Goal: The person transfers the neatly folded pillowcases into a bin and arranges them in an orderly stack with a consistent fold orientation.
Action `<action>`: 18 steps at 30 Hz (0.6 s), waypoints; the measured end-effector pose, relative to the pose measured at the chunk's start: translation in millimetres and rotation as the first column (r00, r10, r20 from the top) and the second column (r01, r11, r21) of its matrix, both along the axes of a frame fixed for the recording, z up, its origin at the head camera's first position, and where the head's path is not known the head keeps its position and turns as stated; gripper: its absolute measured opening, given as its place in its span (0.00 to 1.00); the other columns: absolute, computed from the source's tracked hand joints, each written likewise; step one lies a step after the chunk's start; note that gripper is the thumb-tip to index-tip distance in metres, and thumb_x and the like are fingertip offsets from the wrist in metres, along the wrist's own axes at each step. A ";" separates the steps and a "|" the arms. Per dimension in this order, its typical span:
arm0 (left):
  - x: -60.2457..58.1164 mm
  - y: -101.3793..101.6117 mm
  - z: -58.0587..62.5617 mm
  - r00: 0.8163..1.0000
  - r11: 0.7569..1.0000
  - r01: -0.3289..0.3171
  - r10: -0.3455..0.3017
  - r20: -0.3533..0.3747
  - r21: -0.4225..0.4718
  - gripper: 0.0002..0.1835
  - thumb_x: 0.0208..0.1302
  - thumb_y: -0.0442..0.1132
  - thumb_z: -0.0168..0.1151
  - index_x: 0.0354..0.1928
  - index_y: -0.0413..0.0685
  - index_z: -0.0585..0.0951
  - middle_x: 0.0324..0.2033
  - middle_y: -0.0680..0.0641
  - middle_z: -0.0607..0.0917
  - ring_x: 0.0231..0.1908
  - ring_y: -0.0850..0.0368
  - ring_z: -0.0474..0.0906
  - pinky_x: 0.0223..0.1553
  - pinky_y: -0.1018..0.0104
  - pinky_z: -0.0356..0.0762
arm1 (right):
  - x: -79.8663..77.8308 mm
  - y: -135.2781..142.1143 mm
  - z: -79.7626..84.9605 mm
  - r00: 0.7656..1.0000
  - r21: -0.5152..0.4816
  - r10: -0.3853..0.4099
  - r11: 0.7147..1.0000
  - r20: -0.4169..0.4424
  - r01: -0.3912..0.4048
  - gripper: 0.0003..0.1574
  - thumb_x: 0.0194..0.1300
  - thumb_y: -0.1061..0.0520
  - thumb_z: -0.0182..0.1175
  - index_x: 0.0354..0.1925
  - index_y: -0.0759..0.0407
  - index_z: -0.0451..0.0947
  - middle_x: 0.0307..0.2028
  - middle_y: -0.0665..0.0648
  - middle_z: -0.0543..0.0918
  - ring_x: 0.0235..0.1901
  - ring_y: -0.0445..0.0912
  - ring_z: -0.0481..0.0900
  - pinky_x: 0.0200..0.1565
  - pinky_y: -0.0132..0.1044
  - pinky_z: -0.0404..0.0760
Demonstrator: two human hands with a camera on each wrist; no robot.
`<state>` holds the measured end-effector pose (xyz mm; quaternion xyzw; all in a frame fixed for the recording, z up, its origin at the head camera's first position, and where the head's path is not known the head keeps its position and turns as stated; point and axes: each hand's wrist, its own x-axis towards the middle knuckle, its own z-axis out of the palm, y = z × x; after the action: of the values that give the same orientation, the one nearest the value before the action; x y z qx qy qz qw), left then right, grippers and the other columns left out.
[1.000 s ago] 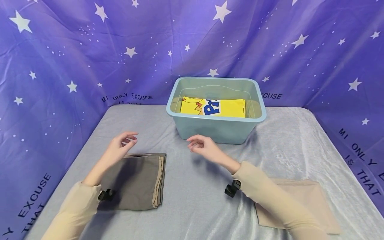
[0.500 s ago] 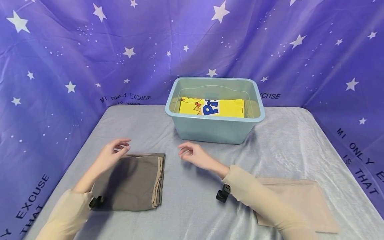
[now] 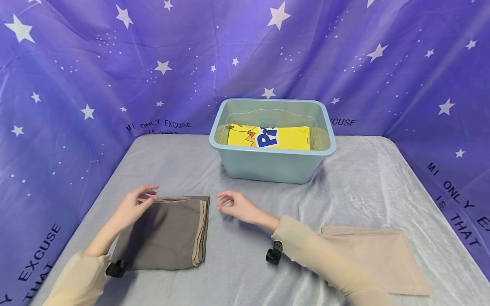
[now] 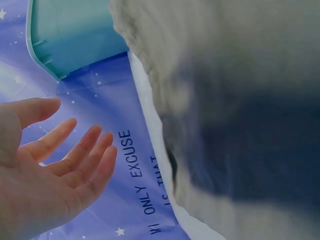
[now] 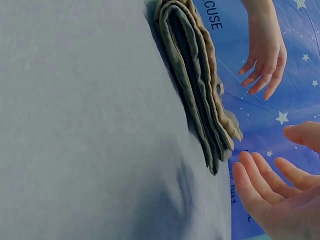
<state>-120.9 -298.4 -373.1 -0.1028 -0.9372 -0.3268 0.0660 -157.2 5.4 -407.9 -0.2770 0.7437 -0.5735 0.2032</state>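
A folded grey-brown cloth with a tan layer along its right edge lies on the left of the table. Over its far left corner hovers my left hand, fingers loosely bent, holding nothing. To the right of that cloth my right hand hangs above the table, relaxed, with nothing in it. In the right wrist view, the stacked layers of the folded cloth show edge-on, with both hands beyond it. The left wrist view has the cloth close up and blurred, beside the loosely spread left hand.
A blue-green plastic bin stands at the back centre, with a yellow folded item printed with blue letters inside. A folded beige cloth lies at the right, partly under the right forearm. Purple star-printed curtains surround the grey-covered table.
Both hands have moved nearer to me and leftward, the left over the grey-brown cloth's corner, the right away from the bin. The cloths and bin stay put; the head view shifts slightly.
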 end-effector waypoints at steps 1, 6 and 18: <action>0.9 -1.0 -1.2 1.000 1.000 0.000 0.000 0.000 0.003 0.15 0.59 0.34 0.55 0.48 0.35 0.75 0.37 0.36 0.80 0.35 0.62 0.75 0.34 0.71 0.74 | 0.9 -1.6 -0.7 1.000 -0.001 0.002 1.000 0.012 -0.002 0.25 0.57 0.67 0.52 0.54 0.74 0.64 0.39 0.68 0.77 0.35 0.59 0.77 0.33 0.48 0.78; 5.9 -5.5 -7.3 1.000 1.000 -0.010 0.011 -0.014 0.019 0.16 0.57 0.31 0.56 0.47 0.32 0.74 0.36 0.35 0.80 0.33 0.72 0.72 0.33 0.74 0.73 | 5.7 -7.9 -4.2 0.997 -0.009 -0.001 1.000 0.078 0.002 0.26 0.58 0.67 0.52 0.55 0.73 0.62 0.40 0.68 0.76 0.35 0.63 0.76 0.32 0.48 0.78; 16.7 -14.3 -16.9 0.997 0.997 -0.071 0.071 -0.020 -0.014 0.17 0.58 0.33 0.56 0.49 0.31 0.73 0.40 0.34 0.76 0.39 0.41 0.74 0.36 0.59 0.75 | 24.8 -15.5 15.2 0.978 -0.007 -0.019 1.000 0.208 0.021 0.29 0.59 0.68 0.51 0.57 0.76 0.58 0.42 0.72 0.74 0.39 0.66 0.74 0.38 0.49 0.77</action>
<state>-104.2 -312.8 -390.0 -0.0731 -0.9419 -0.3165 0.0859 -132.4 -10.1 -392.7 -0.2090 0.7185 -0.6049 0.2725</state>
